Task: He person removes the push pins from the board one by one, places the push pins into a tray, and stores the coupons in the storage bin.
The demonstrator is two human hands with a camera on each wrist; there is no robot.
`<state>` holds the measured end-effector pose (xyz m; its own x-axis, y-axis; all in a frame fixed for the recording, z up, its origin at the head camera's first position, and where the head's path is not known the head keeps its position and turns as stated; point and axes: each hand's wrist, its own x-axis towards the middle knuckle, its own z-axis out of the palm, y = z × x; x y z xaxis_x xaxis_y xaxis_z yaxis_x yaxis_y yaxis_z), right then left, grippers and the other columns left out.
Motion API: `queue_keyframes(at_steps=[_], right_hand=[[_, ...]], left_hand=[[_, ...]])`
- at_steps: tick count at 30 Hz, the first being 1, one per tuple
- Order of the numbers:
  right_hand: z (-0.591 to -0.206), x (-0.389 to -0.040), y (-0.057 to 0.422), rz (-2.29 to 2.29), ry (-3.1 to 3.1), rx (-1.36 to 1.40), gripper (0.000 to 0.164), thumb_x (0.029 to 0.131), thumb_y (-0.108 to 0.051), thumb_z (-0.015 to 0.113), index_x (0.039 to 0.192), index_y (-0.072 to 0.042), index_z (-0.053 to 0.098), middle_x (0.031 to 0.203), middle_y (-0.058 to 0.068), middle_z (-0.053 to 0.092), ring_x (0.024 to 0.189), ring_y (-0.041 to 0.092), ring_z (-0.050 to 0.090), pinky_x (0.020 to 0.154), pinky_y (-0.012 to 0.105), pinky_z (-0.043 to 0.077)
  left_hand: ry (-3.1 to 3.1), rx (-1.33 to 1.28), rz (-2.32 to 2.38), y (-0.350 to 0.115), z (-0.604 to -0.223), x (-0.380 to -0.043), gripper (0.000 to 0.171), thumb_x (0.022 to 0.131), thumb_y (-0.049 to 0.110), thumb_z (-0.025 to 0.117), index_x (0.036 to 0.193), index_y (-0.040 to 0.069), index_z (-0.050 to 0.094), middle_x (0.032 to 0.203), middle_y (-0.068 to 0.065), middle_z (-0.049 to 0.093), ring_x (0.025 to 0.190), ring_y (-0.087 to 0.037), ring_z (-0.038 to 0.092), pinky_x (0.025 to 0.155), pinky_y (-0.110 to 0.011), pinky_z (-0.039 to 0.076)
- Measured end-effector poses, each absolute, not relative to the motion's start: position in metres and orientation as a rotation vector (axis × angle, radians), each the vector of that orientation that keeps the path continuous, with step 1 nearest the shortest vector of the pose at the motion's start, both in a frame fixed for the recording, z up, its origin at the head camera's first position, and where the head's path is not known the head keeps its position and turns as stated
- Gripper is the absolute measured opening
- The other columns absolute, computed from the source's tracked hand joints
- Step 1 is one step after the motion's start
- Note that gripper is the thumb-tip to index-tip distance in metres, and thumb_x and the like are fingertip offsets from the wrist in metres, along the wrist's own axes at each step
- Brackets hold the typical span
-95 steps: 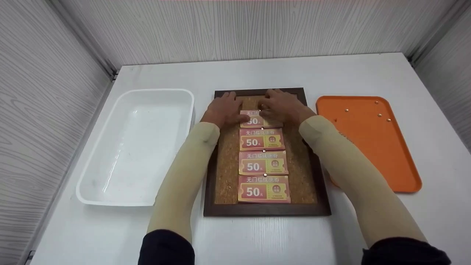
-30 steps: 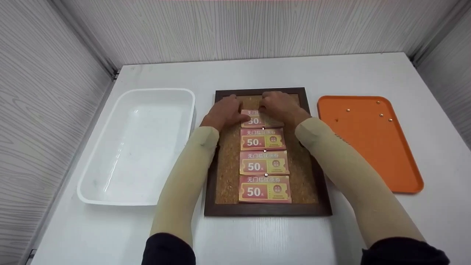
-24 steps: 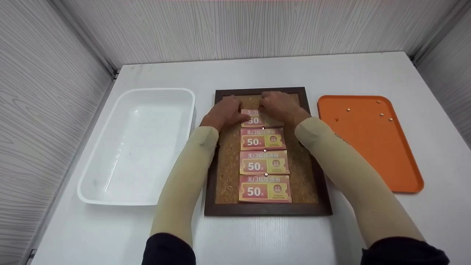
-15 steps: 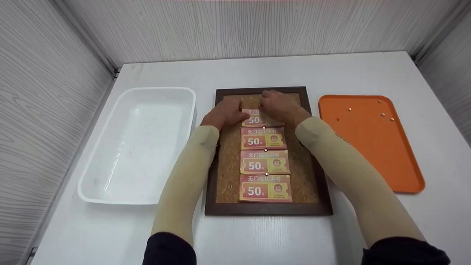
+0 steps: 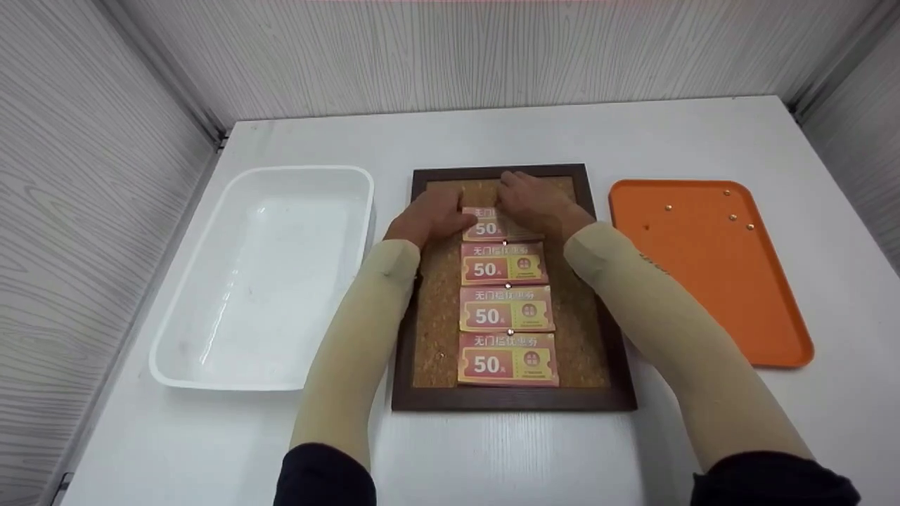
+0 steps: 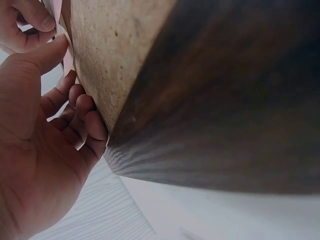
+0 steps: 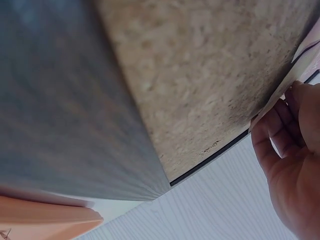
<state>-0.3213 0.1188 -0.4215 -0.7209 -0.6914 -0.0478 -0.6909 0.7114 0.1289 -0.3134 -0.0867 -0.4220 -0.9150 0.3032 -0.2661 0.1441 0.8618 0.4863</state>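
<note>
A brown-framed cork board (image 5: pixel 583 365) lies on the table with several red and yellow 50 coupons (image 5: pixel 506 360) in a column. Silver thumbtacks (image 5: pixel 508 286) show at the tops of the lower coupons. My left hand (image 5: pixel 432 214) rests at the left of the top coupon (image 5: pixel 485 229), its thumb on the coupon and its loosely bent fingers against the cork. My right hand (image 5: pixel 538 204) has bent fingers and a thumb at that coupon's top edge, pressing there. I cannot tell whether a thumbtack is under its fingertips, which are hidden in the head view.
A white plastic tub (image 5: pixel 264 281) stands to the left. On the right, an orange tray (image 5: pixel 731 295) holds several loose thumbtacks (image 5: pixel 733 218), partly behind the right sleeve (image 5: pixel 661 316). One more thumbtack (image 5: pixel 441 356) sits on the cork at lower left. Walls enclose the back and sides.
Since the oldest frame, the fingers of both hands have drawn in and bent more, and the tack seen at the right fingertips is now covered. The coupons stay in place on the board.
</note>
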Motion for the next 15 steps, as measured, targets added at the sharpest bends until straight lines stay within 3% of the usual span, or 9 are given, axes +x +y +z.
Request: queue_keyframes(at_steps=[8, 15], right_hand=[[-0.4205, -0.3218, 0.1183, -0.116, -3.002, 1.115, 0.031, 0.094, -0.007, 0.060, 0.124, -0.005, 0.053, 0.122, 0.012, 0.051, 0.115, 0.027, 0.052, 0.102, 0.043, 0.046], [-0.4205, -0.3216, 0.1186, -0.131, -2.978, 1.138, 0.030, 0.094, -0.006, 0.060, 0.123, -0.003, 0.054, 0.123, 0.013, 0.052, 0.115, 0.029, 0.053, 0.101, 0.043, 0.046]], left_hand=[[2.661, 0.321, 0.663, -0.0857, -0.4213, -0.3144, 0.043, 0.092, 0.046, 0.057, 0.120, 0.013, 0.051, 0.108, -0.006, 0.063, 0.095, -0.021, 0.060, 0.089, -0.041, 0.051], [2.656, 0.321, 0.682, -0.0853, -0.4209, -0.3138, 0.041, 0.091, 0.044, 0.058, 0.118, 0.013, 0.052, 0.106, -0.006, 0.063, 0.093, -0.021, 0.061, 0.087, -0.040, 0.051]])
